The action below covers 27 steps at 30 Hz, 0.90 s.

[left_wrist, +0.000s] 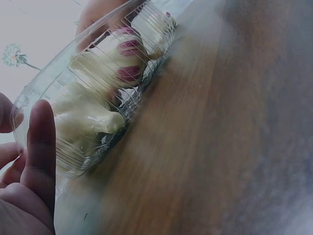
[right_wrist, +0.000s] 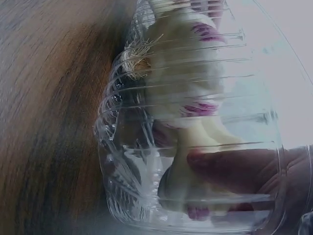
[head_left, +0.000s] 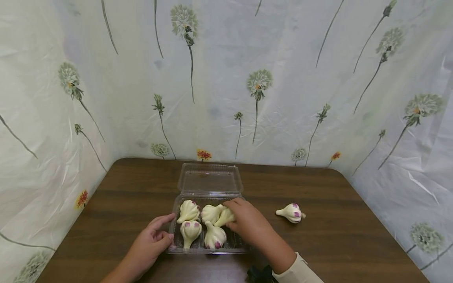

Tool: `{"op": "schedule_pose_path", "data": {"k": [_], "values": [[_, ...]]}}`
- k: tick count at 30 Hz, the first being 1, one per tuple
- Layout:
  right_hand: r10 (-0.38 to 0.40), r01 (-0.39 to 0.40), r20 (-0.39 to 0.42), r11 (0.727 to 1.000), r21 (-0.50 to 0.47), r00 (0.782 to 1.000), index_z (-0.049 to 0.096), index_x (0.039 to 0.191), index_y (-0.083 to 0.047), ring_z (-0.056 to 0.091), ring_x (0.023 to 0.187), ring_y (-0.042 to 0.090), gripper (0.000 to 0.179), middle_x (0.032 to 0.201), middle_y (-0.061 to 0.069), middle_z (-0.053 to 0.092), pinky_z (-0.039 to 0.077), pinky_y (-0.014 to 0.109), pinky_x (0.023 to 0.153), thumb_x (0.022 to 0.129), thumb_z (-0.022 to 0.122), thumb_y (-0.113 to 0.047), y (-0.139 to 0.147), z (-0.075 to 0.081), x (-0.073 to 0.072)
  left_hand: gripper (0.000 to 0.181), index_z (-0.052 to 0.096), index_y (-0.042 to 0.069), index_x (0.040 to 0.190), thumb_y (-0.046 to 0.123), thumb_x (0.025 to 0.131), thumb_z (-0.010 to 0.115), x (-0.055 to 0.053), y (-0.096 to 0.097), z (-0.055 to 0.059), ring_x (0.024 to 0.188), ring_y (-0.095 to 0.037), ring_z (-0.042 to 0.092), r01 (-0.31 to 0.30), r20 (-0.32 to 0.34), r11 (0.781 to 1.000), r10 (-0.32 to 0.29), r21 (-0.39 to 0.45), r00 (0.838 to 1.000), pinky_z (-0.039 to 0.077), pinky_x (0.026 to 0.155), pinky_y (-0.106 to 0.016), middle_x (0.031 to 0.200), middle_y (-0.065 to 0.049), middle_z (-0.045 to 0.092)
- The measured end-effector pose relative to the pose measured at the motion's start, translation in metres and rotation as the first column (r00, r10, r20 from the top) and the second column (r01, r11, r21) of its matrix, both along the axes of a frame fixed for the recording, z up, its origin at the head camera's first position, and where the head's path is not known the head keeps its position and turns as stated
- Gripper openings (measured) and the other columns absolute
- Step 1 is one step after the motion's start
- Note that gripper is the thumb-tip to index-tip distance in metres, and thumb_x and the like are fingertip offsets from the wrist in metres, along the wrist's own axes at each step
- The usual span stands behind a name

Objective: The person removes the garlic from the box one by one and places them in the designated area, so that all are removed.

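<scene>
A clear plastic clamshell container (head_left: 207, 250) lies open on the table, with several white garlic bulbs (head_left: 191, 232) inside it. My right hand (head_left: 249, 222) reaches into its right side and grips a garlic bulb (head_left: 225, 217), the fingers hiding part of it. Through the ribbed wall in the right wrist view, the thumb (right_wrist: 230, 169) presses against that bulb. At the container's left wall is my left hand (head_left: 150, 239), touching it with extended thumb and index finger. The left wrist view shows the left thumb (left_wrist: 41, 147) upright beside the clear wall.
One more garlic bulb (head_left: 291, 213) with purple patches lies on the brown wooden table (head_left: 141, 184), right of the container. The clear lid (head_left: 210, 179) leans back behind it. A dark object (head_left: 260, 273) shows under the right forearm. Flower-printed curtains (head_left: 219, 78) enclose the table.
</scene>
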State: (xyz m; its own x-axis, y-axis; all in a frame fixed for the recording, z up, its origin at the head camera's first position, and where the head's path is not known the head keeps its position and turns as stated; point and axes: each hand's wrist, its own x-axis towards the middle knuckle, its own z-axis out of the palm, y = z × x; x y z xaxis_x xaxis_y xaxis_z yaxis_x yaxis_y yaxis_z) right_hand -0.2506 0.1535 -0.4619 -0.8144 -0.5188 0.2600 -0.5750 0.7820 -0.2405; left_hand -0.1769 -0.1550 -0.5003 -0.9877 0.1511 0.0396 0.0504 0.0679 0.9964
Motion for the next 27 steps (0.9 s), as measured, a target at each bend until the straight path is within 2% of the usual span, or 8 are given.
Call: {"op": "schedule_pose_path", "data": {"k": [13, 21, 27], "values": [[0.001, 0.0, 0.022, 1.0, -0.013, 1.0, 0.066, 0.134, -0.007, 0.065, 0.119, 0.028, 0.055, 0.129, 0.007, 0.067, 0.057, 0.044, 0.099, 0.085, 0.089, -0.018, 0.0022, 0.0032, 0.0012, 0.06, 0.046, -0.003, 0.154, -0.003, 0.098, 0.067, 0.0009, -0.0011, -0.0005, 0.073, -0.007, 0.059, 0.021, -0.005, 1.0, -0.021, 0.001, 1.0, 0.054, 0.065, -0.021, 0.152, -0.02, 0.042], [-0.042, 0.043, 0.015, 0.998, -0.044, 0.999, 0.065, 0.137, -0.006, 0.065, 0.123, 0.03, 0.059, 0.131, 0.009, 0.067, 0.056, 0.046, 0.103, 0.085, 0.089, -0.021, 0.0035, 0.0039, 0.0016, 0.058, 0.05, -0.002, 0.152, -0.003, 0.097, 0.069, 0.001, 0.0002, -0.0005, 0.072, -0.006, 0.058, -0.01, -0.007, 1.0, 0.01, -0.015, 1.0, 0.053, 0.064, -0.02, 0.149, -0.018, 0.045], [-0.048, 0.049, 0.025, 0.997, -0.059, 0.999, 0.065, 0.138, -0.007, 0.064, 0.124, 0.031, 0.06, 0.132, 0.011, 0.067, 0.055, 0.047, 0.104, 0.085, 0.089, -0.021, 0.0064, 0.0062, 0.0006, 0.058, 0.05, -0.001, 0.152, -0.003, 0.097, 0.068, 0.0008, -0.0001, 0.0, 0.073, -0.006, 0.06, -0.003, -0.007, 1.0, 0.003, -0.013, 1.0, 0.054, 0.064, -0.02, 0.149, -0.018, 0.045]]}}
